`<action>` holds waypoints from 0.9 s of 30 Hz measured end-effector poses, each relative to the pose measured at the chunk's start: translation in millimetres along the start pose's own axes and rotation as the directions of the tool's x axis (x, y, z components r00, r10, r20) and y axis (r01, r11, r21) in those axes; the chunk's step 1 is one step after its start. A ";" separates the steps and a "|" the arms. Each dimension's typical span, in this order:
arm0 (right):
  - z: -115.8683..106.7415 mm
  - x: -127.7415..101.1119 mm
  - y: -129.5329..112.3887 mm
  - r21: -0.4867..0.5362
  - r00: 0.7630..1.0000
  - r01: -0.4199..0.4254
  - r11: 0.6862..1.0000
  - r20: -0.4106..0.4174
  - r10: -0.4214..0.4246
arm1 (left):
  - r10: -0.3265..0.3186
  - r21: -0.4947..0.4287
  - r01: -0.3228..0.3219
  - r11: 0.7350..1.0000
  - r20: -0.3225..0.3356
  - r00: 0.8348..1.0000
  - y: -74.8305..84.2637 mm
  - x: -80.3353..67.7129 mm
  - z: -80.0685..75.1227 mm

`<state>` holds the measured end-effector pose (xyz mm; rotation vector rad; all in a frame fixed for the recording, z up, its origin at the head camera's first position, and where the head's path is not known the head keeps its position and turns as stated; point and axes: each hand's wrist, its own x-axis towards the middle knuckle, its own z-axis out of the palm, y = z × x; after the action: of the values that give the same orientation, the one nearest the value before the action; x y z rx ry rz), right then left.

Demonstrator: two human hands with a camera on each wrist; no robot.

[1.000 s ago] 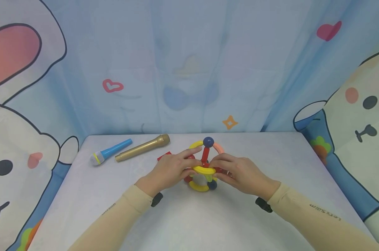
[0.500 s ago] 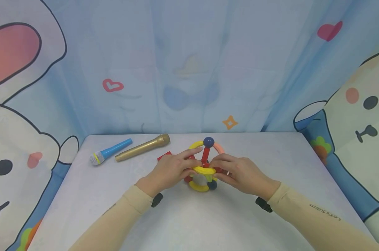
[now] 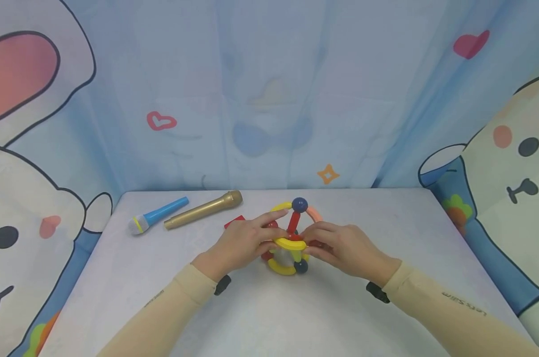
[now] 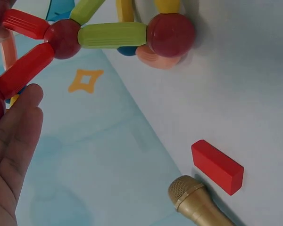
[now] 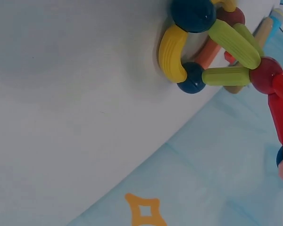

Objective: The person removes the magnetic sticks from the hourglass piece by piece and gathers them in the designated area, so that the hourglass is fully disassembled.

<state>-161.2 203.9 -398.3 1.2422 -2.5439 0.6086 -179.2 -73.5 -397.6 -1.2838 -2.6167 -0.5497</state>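
Held a toy frame of rods and balls between both hands at the middle of the table.

Curled the left hand (image 3: 244, 241) round the left side of the toy frame (image 3: 291, 238), forefinger stretched along a yellow arc; curled the right hand (image 3: 342, 246) round the right side, fingertips pinching near the red rods. Stood the frame on the white table (image 3: 269, 312), a dark blue ball (image 3: 299, 204) at the top and another at the base. Lay just behind the left hand: a red block (image 3: 234, 221), partly hidden by the knuckles. Lay farther left, near the back edge: a gold microphone (image 3: 203, 210) and a blue microphone (image 3: 156, 215), side by side. Hung behind everything: a blue cartoon curtain (image 3: 269, 94).
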 end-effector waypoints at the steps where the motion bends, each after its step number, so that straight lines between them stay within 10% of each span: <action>1: 0.0 -0.3 0.0 0.000 1.000 0.002 1.000 -0.003 -0.002 | 0.000 -0.003 0.000 1.000 0.000 1.000 0.0 0.2 0.1; 17: -1.8 -3.1 -4.5 0.064 0.992 -0.117 0.991 0.055 0.114 | -0.031 -0.039 0.032 0.999 0.032 0.999 0.3 -2.7 -0.4; 27: -1.6 -7.5 -1.9 -0.141 0.998 -0.055 0.988 -0.009 0.054 | -0.030 -0.054 0.031 0.998 0.017 0.999 -0.3 -4.6 -0.1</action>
<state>-155.0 208.8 -399.3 1.1250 -2.5742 0.4329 -176.6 -77.1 -399.0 -1.2707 -2.6561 -0.6228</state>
